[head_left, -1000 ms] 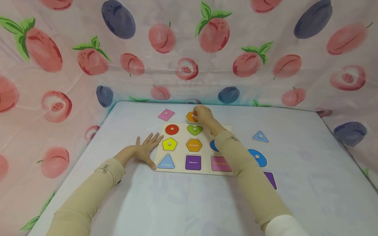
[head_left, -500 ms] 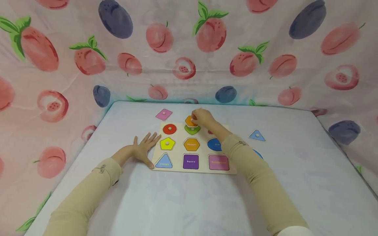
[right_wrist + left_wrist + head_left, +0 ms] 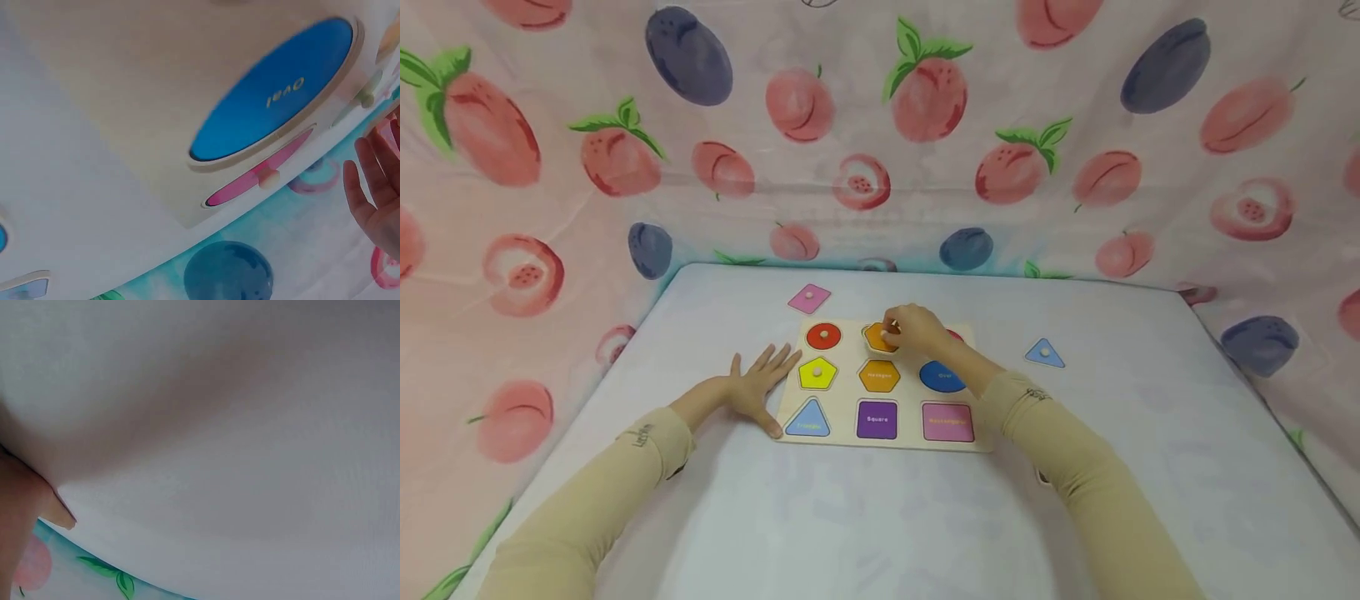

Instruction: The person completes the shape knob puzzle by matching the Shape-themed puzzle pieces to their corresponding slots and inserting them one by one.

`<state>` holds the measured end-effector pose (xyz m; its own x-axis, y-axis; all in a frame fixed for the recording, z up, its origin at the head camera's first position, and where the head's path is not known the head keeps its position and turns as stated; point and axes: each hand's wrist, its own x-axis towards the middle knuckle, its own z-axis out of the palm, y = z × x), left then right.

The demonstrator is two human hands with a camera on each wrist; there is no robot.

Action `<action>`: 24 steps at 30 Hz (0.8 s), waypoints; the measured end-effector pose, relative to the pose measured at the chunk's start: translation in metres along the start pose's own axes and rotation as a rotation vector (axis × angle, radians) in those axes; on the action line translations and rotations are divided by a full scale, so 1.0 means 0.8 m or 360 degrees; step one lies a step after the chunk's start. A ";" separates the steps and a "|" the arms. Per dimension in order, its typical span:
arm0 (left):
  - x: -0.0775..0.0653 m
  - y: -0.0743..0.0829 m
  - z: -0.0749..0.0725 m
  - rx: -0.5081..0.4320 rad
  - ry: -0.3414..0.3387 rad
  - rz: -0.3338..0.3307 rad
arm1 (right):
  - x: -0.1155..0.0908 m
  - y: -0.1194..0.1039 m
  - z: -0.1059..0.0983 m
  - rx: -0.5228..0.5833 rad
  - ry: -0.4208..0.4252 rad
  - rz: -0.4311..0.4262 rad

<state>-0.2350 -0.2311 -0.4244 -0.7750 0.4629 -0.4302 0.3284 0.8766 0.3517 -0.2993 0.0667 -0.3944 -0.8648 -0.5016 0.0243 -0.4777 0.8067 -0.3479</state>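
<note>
My right hand [image 3: 917, 332] pinches an orange hexagon puzzle piece [image 3: 876, 340] by its knob, over the top row of a wooden shape puzzle board [image 3: 842, 415]. The piece overlaps the green heart, which is mostly hidden in the head view. Just below it is the orange hexagon recess [image 3: 879, 385]. The left hand [image 3: 752, 392] lies with spread fingers at the board's left edge. A red circle [image 3: 823, 337] and a yellow pentagon [image 3: 816, 375] with knobs sit in the board. Labelled recesses include the blue oval [image 3: 275, 87], purple square [image 3: 877, 429] and pink rectangle [image 3: 947, 412].
A pink diamond-shaped knobbed piece [image 3: 809, 297] lies behind the board on the white table [image 3: 850, 525]. To the right lies a light blue triangle piece [image 3: 1045, 353]. My right forearm covers other loose pieces. A fruit-print cloth [image 3: 715, 225] hangs behind and at the left.
The right hand has brought the orange hexagon from behind the board forward, over its top row. My left hand stays at the board's left edge.
</note>
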 end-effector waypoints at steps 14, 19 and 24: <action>0.011 0.002 -0.008 0.0058 -0.0012 0.0001 | -0.047 -0.020 0.006 -0.0033 0.0021 -0.0076; 0.008 -0.001 0.003 0.0029 -0.0002 -0.0007 | -0.057 -0.031 0.013 0.0102 -0.0018 0.0019; 0.006 -0.004 0.005 0.0032 0.0013 -0.0026 | -0.060 -0.035 0.021 0.0119 0.0004 0.0060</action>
<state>-0.2377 -0.2308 -0.4310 -0.7845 0.4477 -0.4291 0.3264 0.8865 0.3280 -0.2420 0.0626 -0.4015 -0.8822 -0.4706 0.0122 -0.4322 0.7992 -0.4177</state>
